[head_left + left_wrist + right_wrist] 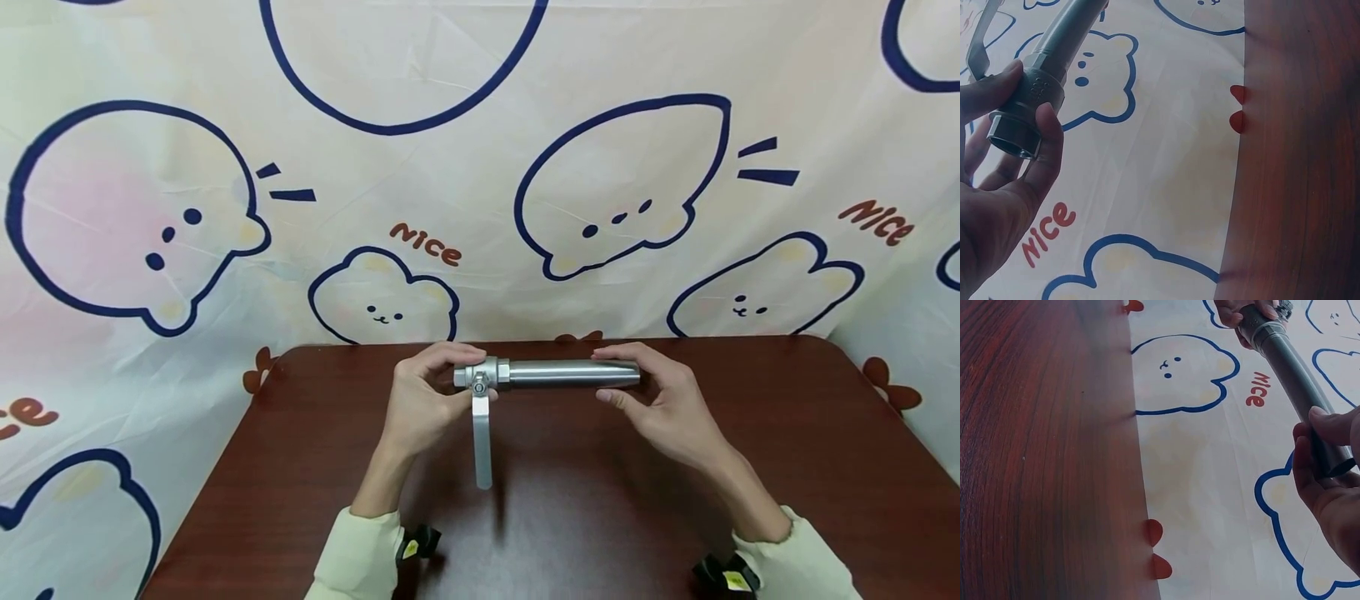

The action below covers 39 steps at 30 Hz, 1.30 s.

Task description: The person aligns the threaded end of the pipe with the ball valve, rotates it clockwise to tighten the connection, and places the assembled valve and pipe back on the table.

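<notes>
A metal ball valve [491, 372] with a flat lever handle [482, 442] is joined to a smooth steel pipe [558, 373], and both are held level above the table. My left hand [426, 398] grips the valve body, thumb and fingers on opposite sides, as the left wrist view also shows around the valve [1032, 90]. The lever points down toward me. At the other end, my right hand [671, 404] pinches the pipe between thumb and fingers; in the right wrist view the pipe's open end [1338, 465] shows by the palm.
The dark brown wooden table [585, 517] lies below both hands. Behind it hangs a pale cloth [480, 183] printed with blue-outlined cartoon figures, reaching down both sides. Black straps with yellow-marked devices [735, 577] sit at the wrists.
</notes>
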Each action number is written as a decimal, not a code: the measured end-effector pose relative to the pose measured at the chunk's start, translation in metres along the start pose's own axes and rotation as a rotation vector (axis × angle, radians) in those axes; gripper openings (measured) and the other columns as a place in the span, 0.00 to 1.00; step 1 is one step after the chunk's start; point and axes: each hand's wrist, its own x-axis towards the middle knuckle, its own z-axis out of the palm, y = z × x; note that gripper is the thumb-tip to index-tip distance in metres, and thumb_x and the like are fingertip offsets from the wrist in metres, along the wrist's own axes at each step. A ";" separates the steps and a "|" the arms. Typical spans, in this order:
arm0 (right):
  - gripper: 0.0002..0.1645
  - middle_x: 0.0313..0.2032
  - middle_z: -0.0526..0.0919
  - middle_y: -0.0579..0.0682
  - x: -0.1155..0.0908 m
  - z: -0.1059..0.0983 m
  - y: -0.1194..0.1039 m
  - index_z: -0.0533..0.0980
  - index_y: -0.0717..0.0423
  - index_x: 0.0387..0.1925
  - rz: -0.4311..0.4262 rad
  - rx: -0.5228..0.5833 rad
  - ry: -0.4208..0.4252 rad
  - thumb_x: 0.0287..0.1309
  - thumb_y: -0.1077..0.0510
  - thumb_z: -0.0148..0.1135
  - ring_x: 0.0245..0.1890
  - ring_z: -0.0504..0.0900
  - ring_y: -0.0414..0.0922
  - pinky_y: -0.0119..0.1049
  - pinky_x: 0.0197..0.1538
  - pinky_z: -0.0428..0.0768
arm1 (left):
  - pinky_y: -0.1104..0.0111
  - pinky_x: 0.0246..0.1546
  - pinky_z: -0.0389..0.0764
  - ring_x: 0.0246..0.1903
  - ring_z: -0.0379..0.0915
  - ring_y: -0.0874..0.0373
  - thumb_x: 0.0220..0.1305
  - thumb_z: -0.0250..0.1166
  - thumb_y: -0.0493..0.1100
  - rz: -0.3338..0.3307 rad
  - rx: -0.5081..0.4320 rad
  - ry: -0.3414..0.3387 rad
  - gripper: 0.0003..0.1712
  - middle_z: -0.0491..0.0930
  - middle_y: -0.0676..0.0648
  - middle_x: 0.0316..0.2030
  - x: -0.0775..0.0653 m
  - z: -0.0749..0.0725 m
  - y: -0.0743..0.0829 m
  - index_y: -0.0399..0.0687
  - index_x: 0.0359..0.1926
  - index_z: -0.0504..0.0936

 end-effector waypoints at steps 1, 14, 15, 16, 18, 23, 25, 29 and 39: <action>0.34 0.54 0.87 0.49 0.000 0.000 0.000 0.82 0.53 0.61 -0.003 -0.001 0.004 0.53 0.75 0.78 0.40 0.84 0.38 0.27 0.35 0.84 | 0.64 0.45 0.92 0.45 0.88 0.58 0.51 0.82 0.27 -0.001 -0.002 -0.002 0.23 0.90 0.40 0.51 0.000 0.000 0.000 0.37 0.51 0.91; 0.31 0.49 0.89 0.46 0.002 -0.002 0.000 0.84 0.50 0.56 -0.004 -0.018 0.014 0.52 0.75 0.78 0.36 0.83 0.38 0.29 0.31 0.82 | 0.63 0.45 0.92 0.45 0.88 0.58 0.51 0.82 0.26 -0.001 -0.021 -0.012 0.24 0.89 0.40 0.51 0.001 -0.002 0.000 0.40 0.51 0.91; 0.31 0.49 0.88 0.46 0.002 -0.002 -0.001 0.84 0.50 0.56 -0.007 -0.021 0.013 0.52 0.75 0.78 0.36 0.82 0.38 0.29 0.32 0.82 | 0.63 0.45 0.92 0.45 0.88 0.58 0.51 0.81 0.26 0.002 -0.021 -0.013 0.24 0.89 0.40 0.51 0.001 -0.002 0.000 0.40 0.51 0.91; 0.31 0.49 0.88 0.46 0.002 -0.002 -0.001 0.84 0.50 0.56 -0.008 -0.023 0.013 0.52 0.75 0.78 0.37 0.82 0.38 0.29 0.32 0.81 | 0.63 0.45 0.92 0.45 0.88 0.58 0.51 0.81 0.26 0.005 -0.021 -0.015 0.24 0.89 0.40 0.51 0.001 -0.002 0.000 0.39 0.51 0.91; 0.31 0.50 0.88 0.46 0.002 -0.002 -0.001 0.84 0.51 0.56 -0.011 -0.026 0.012 0.53 0.75 0.78 0.37 0.82 0.38 0.29 0.32 0.81 | 0.64 0.45 0.92 0.45 0.88 0.58 0.51 0.81 0.26 0.012 -0.022 -0.016 0.24 0.89 0.39 0.51 0.001 -0.002 0.000 0.39 0.51 0.91; 0.30 0.49 0.88 0.46 0.001 -0.002 -0.003 0.85 0.51 0.57 -0.009 -0.036 0.014 0.54 0.75 0.77 0.36 0.81 0.37 0.29 0.32 0.80 | 0.65 0.46 0.92 0.46 0.87 0.58 0.51 0.81 0.26 0.023 -0.016 -0.015 0.24 0.89 0.39 0.50 0.001 0.000 0.000 0.39 0.51 0.91; 0.30 0.49 0.88 0.47 0.002 -0.002 -0.002 0.85 0.51 0.57 -0.007 -0.042 0.016 0.55 0.74 0.77 0.36 0.81 0.38 0.29 0.31 0.79 | 0.65 0.46 0.92 0.46 0.87 0.58 0.51 0.81 0.25 0.026 -0.012 -0.013 0.23 0.89 0.40 0.50 0.001 0.000 0.000 0.39 0.50 0.91; 0.29 0.47 0.89 0.49 0.002 -0.002 -0.003 0.85 0.50 0.57 -0.002 -0.052 0.022 0.56 0.74 0.76 0.35 0.80 0.39 0.30 0.31 0.77 | 0.66 0.47 0.91 0.47 0.87 0.58 0.51 0.81 0.25 0.034 -0.012 -0.014 0.23 0.89 0.40 0.51 0.001 0.000 0.000 0.39 0.50 0.91; 0.28 0.47 0.89 0.49 0.001 -0.004 -0.005 0.84 0.49 0.59 0.038 -0.077 0.007 0.59 0.72 0.75 0.36 0.79 0.39 0.30 0.33 0.75 | 0.66 0.48 0.91 0.48 0.87 0.59 0.49 0.82 0.24 0.039 -0.007 -0.020 0.25 0.89 0.39 0.51 0.001 0.001 0.000 0.38 0.51 0.91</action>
